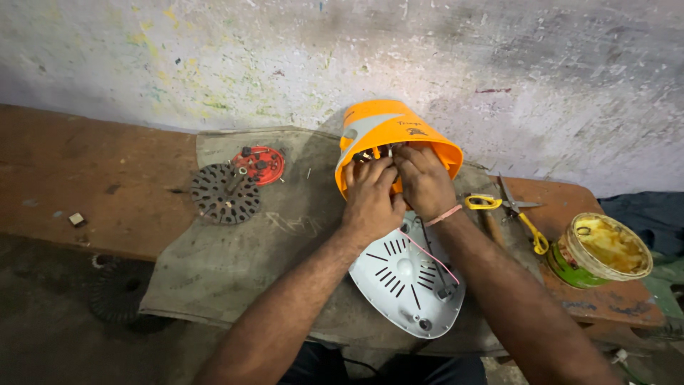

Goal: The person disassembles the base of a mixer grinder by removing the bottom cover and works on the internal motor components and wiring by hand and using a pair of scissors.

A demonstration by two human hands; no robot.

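Observation:
An orange plastic appliance housing (399, 128) lies tilted on its side on a grey cloth (285, 228), its open underside facing me. Both hands reach into that opening. My left hand (370, 196) grips the lower rim with its fingertips among the small parts inside. My right hand (426, 180), with a pink thread at the wrist, pinches wiring inside the housing. A white vented base plate (399, 281) lies flat under my forearms, with a pink wire and a dark wire running across it. What the fingertips hold is hidden inside the housing.
A dark perforated metal disc (225, 192) and a red round part (259, 165) lie on the cloth to the left. Yellow-handled scissors (516, 210) and an open green tin of yellowish paste (600, 251) sit at the right on the wooden bench (85, 178). A stained wall stands behind.

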